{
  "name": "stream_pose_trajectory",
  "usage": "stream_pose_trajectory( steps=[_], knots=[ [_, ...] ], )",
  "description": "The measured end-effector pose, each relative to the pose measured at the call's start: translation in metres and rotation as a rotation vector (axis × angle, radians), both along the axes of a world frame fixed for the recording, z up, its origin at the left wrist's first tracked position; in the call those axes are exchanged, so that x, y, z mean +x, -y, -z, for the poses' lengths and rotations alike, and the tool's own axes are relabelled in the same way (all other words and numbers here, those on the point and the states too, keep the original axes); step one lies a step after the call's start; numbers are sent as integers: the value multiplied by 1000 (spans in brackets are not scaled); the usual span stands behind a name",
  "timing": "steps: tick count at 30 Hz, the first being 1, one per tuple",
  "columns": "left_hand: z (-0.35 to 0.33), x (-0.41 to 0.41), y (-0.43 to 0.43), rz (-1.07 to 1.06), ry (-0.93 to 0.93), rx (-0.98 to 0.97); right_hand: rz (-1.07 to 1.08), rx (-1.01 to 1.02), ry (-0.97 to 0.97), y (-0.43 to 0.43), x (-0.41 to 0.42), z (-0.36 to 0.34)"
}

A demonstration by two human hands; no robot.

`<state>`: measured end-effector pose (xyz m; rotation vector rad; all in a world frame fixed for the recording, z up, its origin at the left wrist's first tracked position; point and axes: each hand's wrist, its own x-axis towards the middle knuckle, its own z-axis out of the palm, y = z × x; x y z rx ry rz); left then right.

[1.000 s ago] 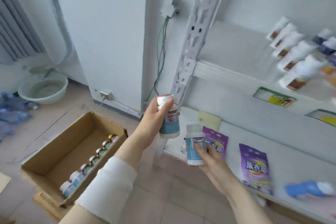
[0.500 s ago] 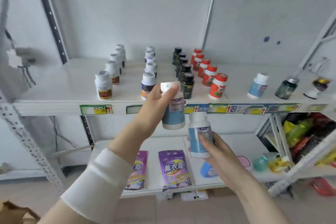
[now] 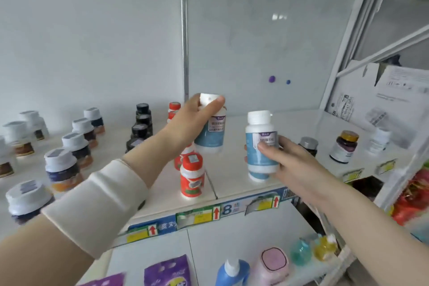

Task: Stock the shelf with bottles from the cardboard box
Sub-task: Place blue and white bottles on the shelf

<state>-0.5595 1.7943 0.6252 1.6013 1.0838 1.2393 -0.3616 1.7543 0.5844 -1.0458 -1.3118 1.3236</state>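
My left hand [image 3: 192,121] grips a white-capped bottle with a blue label [image 3: 212,133] by its cap and neck, holding it just above the white shelf [image 3: 234,169], behind a row of red bottles [image 3: 192,175]. My right hand [image 3: 285,160] is wrapped around a second blue-labelled bottle [image 3: 261,146], upright, with its base at or just above the shelf near the front edge. The cardboard box is out of view.
Rows of white-capped bottles [image 3: 61,166] and black bottles [image 3: 141,123] fill the shelf's left part. A dark bottle with a silver cap [image 3: 308,145], a gold-capped one [image 3: 344,146] and a white one [image 3: 379,139] stand at the right. The lower shelf holds purple pouches [image 3: 167,271] and a blue spray bottle [image 3: 232,271].
The view has swung from the floor and box up to the shelf. Both hands have carried their bottles up and forward over the upper shelf's surface.
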Motion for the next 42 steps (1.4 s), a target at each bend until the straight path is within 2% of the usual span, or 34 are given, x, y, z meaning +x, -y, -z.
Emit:
stream_pose_trajectory(
  steps=[5,9,16,22,28,42],
  knots=[
    [-4,18,-100,-25,-155,-11,-22,-11,99,-96,25,-21],
    [-2,38,-171,-51,-211,-60,-61,-3,225,-161,41,-25],
    [17,60,-264,-167,-407,-140,-253,-48,446,-246,54,-4],
    [35,63,-302,-303,-589,-174,-309,37,607,-296,38,21],
    [47,63,-329,-260,-707,-196,-332,74,736,-321,22,36],
    [57,54,-348,-216,-699,-198,-313,39,749,-334,6,49]
  ],
)
